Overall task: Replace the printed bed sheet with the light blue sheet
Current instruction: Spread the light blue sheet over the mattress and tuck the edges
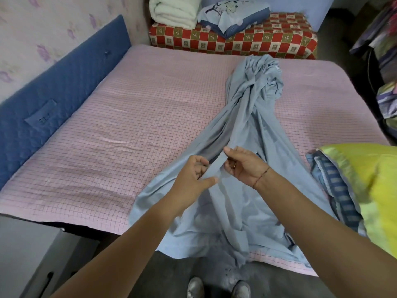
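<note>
While both hands work at one hem, the head view shows the sheet (253, 117) lying as a twisted rope that runs away from the fingers across the bed (107, 125), its bunched end far beyond them and its loose skirt spilling below the wrists over the near edge. The left hand (193, 175) pinches the hem between curled fingers and thumb. The right hand (242, 166), just beside it, pinches the same band a little farther along. A yellow pillow (365, 179) lies right of the right hand. To spread well, I would feed the hem along to a corner, then draw the hands apart and lift to shake out the twist.
</note>
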A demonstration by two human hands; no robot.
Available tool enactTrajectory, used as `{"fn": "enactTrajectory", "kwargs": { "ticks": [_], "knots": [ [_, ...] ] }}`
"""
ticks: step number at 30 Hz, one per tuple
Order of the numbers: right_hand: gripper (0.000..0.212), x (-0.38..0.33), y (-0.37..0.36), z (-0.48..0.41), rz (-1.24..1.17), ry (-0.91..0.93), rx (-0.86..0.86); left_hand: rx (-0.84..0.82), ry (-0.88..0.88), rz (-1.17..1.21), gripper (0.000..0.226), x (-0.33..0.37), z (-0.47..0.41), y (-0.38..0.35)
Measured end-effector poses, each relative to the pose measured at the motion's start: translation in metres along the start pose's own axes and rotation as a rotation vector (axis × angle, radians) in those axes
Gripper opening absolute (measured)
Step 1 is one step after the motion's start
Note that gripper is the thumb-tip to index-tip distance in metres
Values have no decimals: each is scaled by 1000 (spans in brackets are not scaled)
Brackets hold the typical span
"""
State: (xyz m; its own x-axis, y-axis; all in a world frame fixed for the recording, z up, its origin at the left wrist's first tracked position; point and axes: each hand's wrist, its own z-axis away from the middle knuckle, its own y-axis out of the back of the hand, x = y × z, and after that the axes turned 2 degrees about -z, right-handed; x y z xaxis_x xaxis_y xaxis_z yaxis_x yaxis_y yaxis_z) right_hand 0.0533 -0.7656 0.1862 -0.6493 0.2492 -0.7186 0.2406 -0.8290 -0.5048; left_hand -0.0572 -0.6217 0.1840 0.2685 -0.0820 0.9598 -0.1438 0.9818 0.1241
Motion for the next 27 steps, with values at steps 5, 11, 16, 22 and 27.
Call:
{"fn": "enactTrajectory", "kwargs": {
  "ticks": [5,11,16,22,27],
  "knots": [
    [27,-7,-8,-3,82,139,82,123,-128,-263,42,-5,-2,-6],
    [47,-11,-26,-22,227,231,39,383,-146,-365,17,-15,-3,16],
    [30,-14,-46,-40,407,203,-134,442,-87,-288,12,-23,1,54],
    [12,-18,-63,-57,799,351,-113,394,61,52,20,-19,7,83],
    [16,-27,-72,-73,1043,473,-69,366,94,132,27,-14,5,93]
  ]
}}
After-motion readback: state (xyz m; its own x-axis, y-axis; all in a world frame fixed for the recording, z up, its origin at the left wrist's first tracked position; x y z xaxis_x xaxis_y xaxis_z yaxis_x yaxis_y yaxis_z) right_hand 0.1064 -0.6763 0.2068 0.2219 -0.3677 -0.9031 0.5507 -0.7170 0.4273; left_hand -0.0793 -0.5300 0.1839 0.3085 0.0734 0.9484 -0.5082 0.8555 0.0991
